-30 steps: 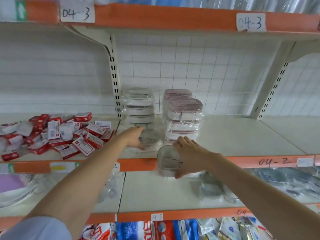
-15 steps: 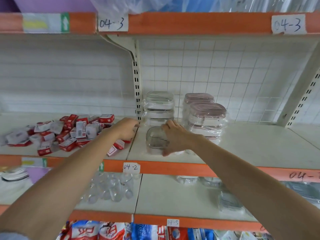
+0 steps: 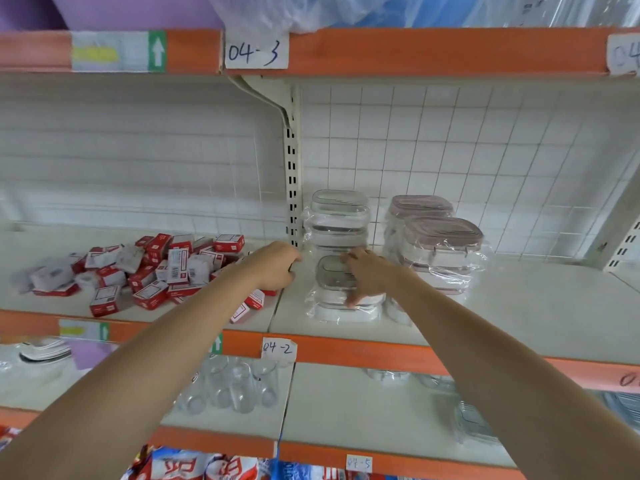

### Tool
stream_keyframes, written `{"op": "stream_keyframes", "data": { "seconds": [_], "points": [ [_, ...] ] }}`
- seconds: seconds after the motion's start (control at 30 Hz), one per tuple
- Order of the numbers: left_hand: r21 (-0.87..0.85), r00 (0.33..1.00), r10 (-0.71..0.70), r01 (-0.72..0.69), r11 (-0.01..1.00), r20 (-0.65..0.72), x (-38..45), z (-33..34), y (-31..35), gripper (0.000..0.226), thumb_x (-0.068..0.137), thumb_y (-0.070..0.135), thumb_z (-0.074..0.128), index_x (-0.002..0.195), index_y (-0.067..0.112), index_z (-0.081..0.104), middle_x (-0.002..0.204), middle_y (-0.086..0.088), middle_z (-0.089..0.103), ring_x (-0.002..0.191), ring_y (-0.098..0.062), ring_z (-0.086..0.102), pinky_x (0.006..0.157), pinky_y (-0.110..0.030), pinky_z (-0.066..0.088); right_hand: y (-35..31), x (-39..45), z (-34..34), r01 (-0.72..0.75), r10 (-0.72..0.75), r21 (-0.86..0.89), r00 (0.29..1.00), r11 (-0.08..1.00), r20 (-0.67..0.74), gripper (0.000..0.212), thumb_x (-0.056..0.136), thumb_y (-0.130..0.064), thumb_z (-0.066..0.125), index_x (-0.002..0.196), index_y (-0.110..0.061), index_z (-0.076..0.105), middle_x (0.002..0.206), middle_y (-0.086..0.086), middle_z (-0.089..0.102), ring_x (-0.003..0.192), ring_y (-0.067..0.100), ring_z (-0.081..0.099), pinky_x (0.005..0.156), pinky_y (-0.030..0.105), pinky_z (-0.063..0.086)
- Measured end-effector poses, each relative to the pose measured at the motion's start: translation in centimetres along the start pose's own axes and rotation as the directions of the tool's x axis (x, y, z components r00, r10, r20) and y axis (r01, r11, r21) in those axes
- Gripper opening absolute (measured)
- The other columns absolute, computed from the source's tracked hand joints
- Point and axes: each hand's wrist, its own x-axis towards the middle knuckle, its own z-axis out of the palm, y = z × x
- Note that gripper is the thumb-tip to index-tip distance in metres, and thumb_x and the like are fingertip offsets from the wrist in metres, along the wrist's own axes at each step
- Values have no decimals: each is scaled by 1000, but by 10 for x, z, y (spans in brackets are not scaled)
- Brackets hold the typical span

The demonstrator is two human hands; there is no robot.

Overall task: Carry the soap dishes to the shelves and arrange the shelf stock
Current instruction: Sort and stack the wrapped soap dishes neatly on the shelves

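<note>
Right hand: the right hand (image 3: pixel 372 277) lies on top of the front stack of soap dishes (image 3: pixel 341 294). Its fingers are spread out. The thumb hooks down the front side, so it is holding the top dish.
Left hand: the left hand (image 3: pixel 277 266) is at 9 o'clock from that stack, just beside it. Its fingers are curled in. I cannot tell if it holds anything.
Front stack: grey see-through dishes in clear wrap. They sit on the middle shelf (image 3: pixel 502 306), near its front edge.
Back stack: more grey soap dishes (image 3: pixel 339 220) stand at 12 o'clock from the front stack, close to the white grid wall (image 3: pixel 450 150).
Pink stacks: pink-lidded soap dishes (image 3: pixel 440 247) in clear wrap stand at 3 o'clock from the grey ones, just beside them.
Small boxes: a messy pile of red and white boxes (image 3: pixel 156 271) lies at 9 o'clock from the left hand, on the same shelf level.
Labels: a paper tag reading 04-3 (image 3: pixel 255 51) is on the orange edge up top. A tag reading 04-2 (image 3: pixel 278 348) is on the orange edge below the hands.
Lower shelf: clear glass cups (image 3: pixel 235 386) stand at 6 o'clock from the left hand.
</note>
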Motion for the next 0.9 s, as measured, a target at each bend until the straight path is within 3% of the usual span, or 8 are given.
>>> {"op": "stream_keyframes", "data": {
  "seconds": [0.1, 0.17, 0.3, 0.47, 0.6, 0.7, 0.8, 0.9],
  "points": [
    [32, 1000, 0, 1, 999, -12, 2, -4, 1, 10, 87, 10, 57, 95, 10, 63, 98, -3, 58, 95, -23, 57, 81, -36, 49, -4, 6, 1, 4, -4, 17, 1000, 1000, -3, 108, 69, -46, 80, 149, -7, 19, 149, 11, 25, 136, 33, 29, 110, 48, 34],
    [49, 1000, -1, 1, 999, -7, 4, -5, 2, 10, 87, 11, 58, 96, 9, 63, 100, -3, 59, 95, -22, 57, 83, -37, 50, -9, 9, 0, 5, -4, 28, 1000, 1000, -8, 107, 68, -46, 80, 148, -7, 21, 149, 10, 26, 135, 34, 32, 109, 48, 35],
    [133, 1000, 1, -4, 991, 26, 3, -7, 8, 29, 89, 16, 58, 117, 8, 60, 119, -6, 57, 106, -24, 56, 90, -38, 49, -11, 10, -2, -2, 2, 45, 1000, 999, 11, 108, 70, -48, 78, 149, -7, 16, 153, 10, 23, 138, 33, 30, 111, 48, 31],
    [258, 999, 7, -19, 966, 49, -11, -14, 23, 11, 89, 15, 56, 96, 7, 58, 98, -7, 55, 85, -21, 57, 73, -35, 52, -11, -9, -7, 23, -23, -10, 999, 1000, -42, 105, 77, -47, 73, 150, -4, 11, 158, 11, 10, 144, 31, 16, 116, 43, 18],
    [295, 999, 23, -31, 955, 30, -34, -13, 44, 8, 90, 12, 54, 89, 5, 57, 102, -7, 56, 85, -20, 56, 71, -32, 49, -17, -43, -10, 60, -71, -106, 992, 993, -105, 82, 82, -45, 67, 144, -7, 29, 147, 10, 31, 137, 28, 28, 110, 41, 30],
    [292, 999, 37, -35, 956, 0, -57, -6, 63, 11, 91, 12, 54, 96, 4, 59, 108, -6, 54, 88, -20, 55, 77, -33, 49, -22, -78, -6, 105, -127, -158, 983, 982, -133, 66, 88, -41, 62, 140, -9, 36, 138, 8, 38, 129, 26, 36, 103, 40, 35],
    [308, 999, 44, -36, 951, -20, -81, 8, 89, 26, 91, 21, 56, 110, 5, 62, 122, -10, 55, 103, -26, 58, 85, -37, 50, -24, -119, 10, 145, -163, -136, 978, 980, -132, 59, 90, -34, 59, 138, -8, 38, 135, 9, 41, 126, 26, 40, 99, 37, 38],
    [312, 1000, 29, -31, 949, 10, -104, 32, 121, 30, 91, 26, 55, 112, 6, 61, 118, -8, 57, 108, -27, 57, 78, -33, 47, -20, -157, 40, 144, -151, -71, 983, 987, -103, 52, 91, -29, 56, 136, -8, 39, 133, 9, 43, 126, 26, 41, 97, 37, 38]
  ]
}}
